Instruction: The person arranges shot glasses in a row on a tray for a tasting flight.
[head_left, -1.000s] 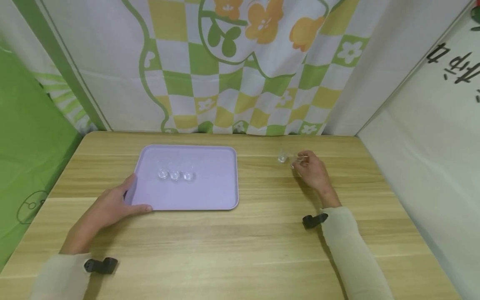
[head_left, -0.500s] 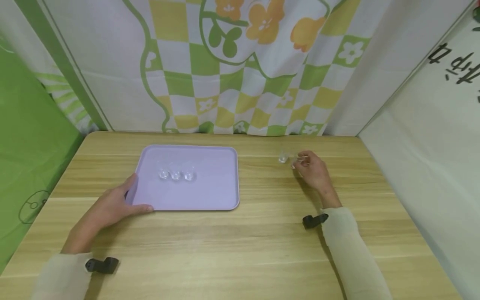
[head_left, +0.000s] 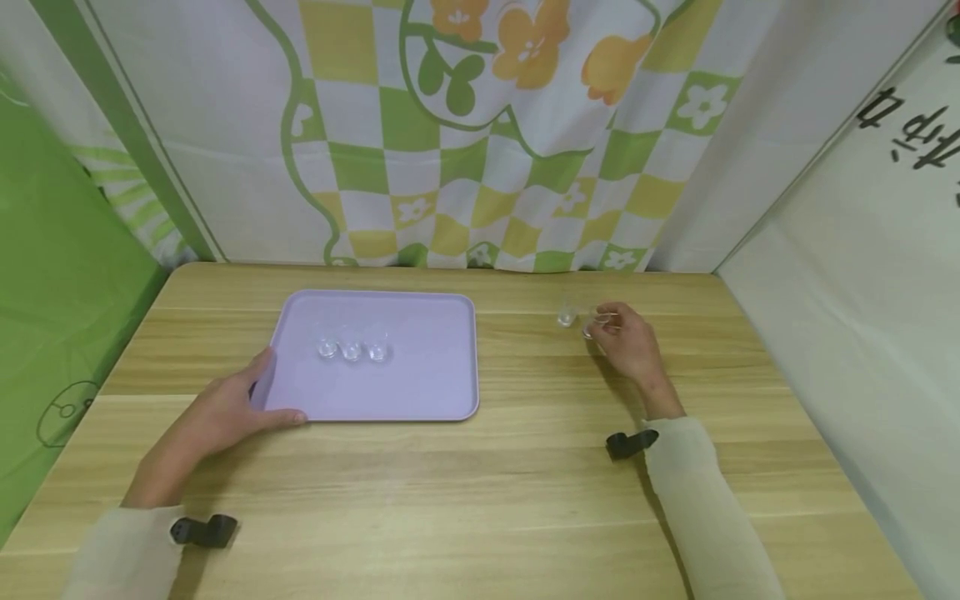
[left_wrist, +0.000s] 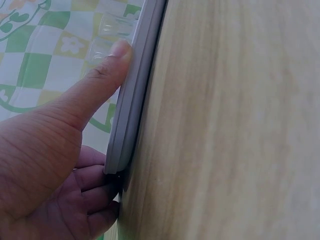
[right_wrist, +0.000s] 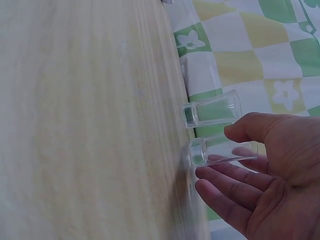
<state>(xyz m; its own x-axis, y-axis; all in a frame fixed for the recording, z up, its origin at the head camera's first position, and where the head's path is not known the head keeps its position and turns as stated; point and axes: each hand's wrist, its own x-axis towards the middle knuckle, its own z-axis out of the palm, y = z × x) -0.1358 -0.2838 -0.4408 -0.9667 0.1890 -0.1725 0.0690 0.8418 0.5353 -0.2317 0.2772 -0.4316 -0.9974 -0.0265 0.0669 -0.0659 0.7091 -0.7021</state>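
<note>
A lilac tray point(head_left: 420, 383) lies at the left on the wooden table. My left hand point(head_left: 225, 408) holds its near left corner, thumb point(left_wrist: 102, 75) along the front rim and fingers at the left side. In a short row on the tray stand three small clear shot glasses point(head_left: 351, 350). Towards the table's back right, my right hand point(head_left: 626, 342) grips another shot glass point(right_wrist: 199, 152), thumb on one side and fingers round the other. One more shot glass point(right_wrist: 210, 111) stands upright just to its left, seen from the head.
A checked, flowered curtain point(head_left: 480, 167) hangs behind the table's point(head_left: 450, 517) back edge. Green cloth point(head_left: 60, 292) borders the left side. To the right is a white panel point(head_left: 847, 317) with black writing. Black cameras point(head_left: 630, 444) sit at both wrists.
</note>
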